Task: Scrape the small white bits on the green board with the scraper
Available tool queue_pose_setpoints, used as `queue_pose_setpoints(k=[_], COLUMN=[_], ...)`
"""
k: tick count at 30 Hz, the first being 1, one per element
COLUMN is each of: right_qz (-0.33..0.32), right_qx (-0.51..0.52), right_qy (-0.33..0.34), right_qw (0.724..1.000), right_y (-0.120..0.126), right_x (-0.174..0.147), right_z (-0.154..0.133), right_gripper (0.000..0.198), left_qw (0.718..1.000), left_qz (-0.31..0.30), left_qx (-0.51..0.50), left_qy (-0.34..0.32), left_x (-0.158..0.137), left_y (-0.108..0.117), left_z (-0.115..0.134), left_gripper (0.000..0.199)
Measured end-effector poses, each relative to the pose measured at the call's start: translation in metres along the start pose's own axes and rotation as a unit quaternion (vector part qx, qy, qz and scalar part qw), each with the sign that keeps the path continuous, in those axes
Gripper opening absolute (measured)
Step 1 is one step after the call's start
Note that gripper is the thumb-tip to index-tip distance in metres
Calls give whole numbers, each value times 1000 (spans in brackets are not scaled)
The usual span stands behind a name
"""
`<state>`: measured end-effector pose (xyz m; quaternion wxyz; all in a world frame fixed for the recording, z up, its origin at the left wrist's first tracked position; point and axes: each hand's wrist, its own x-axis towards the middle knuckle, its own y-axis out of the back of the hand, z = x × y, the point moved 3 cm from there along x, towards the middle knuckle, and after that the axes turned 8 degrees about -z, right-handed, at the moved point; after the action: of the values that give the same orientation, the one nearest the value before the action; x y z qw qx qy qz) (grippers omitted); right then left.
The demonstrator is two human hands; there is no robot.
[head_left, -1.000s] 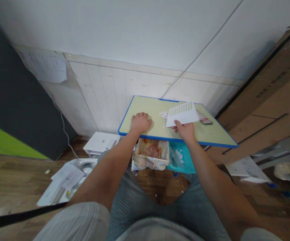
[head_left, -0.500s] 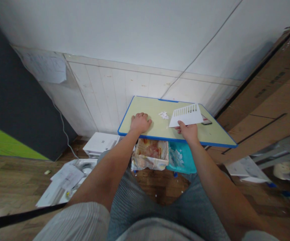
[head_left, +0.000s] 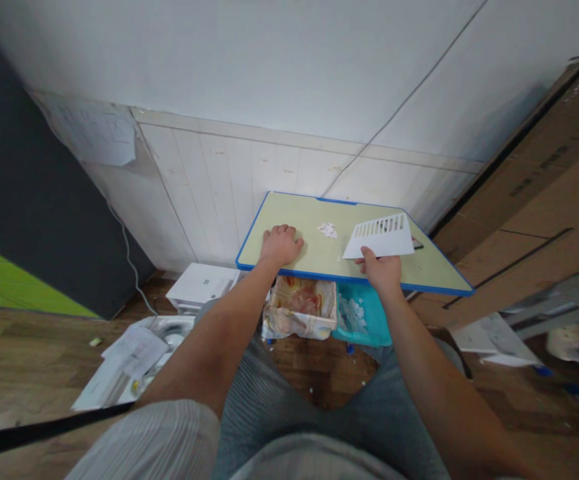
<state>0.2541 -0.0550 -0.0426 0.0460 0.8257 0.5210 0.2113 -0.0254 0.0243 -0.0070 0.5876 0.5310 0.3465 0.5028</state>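
My right hand (head_left: 383, 272) grips a white sheet of paper (head_left: 380, 247) by its near edge, thumb on top. A row of narrow slots is cut along the sheet's far side. My left hand (head_left: 281, 245) rests palm down on the left part of a small pale-yellow table (head_left: 314, 257) with a blue rim, its fingers stretched out. Between the hands lies a little pile of white paper scraps (head_left: 327, 230). Behind the sheet, a dark-edged flat item (head_left: 418, 245) shows only in part; what it is I cannot tell.
Below the table stand a lined bin (head_left: 299, 323) and a turquoise basket (head_left: 377, 327) with white scraps inside. A white box (head_left: 202, 283) and papers (head_left: 137, 350) are on the floor to the left. Large cardboard boxes (head_left: 544, 200) lean at the right; a wall is behind.
My right hand has shifted slightly right and nearer to me with the slotted sheet, which now covers more of the flat item behind it. My left hand has stayed in place.
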Motion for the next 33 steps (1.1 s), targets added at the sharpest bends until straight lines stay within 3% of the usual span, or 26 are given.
queue_pose_setpoints(k=[9, 18, 28, 33], right_qz=[11, 19, -28, -11], right_qx=[-18, -19, 18, 15], right_qy=[1, 7, 13, 4], right_qw=[1000, 1000, 999, 1000], right_y=[-6, 14, -14, -7], right_x=[19, 6, 3, 3], right_z=[-4, -1, -7, -3], right_gripper=[35, 35, 35, 31], left_qw=[1000, 1000, 1000, 1000], left_qz=[-5, -1, 8, 4], left_qx=[7, -1, 9, 6], left_qy=[3, -1, -1, -2], left_x=[-2, 0, 2, 0], left_y=[2, 0, -3, -1], left_z=[1, 1, -2, 0], left_gripper=[50, 50, 52, 52])
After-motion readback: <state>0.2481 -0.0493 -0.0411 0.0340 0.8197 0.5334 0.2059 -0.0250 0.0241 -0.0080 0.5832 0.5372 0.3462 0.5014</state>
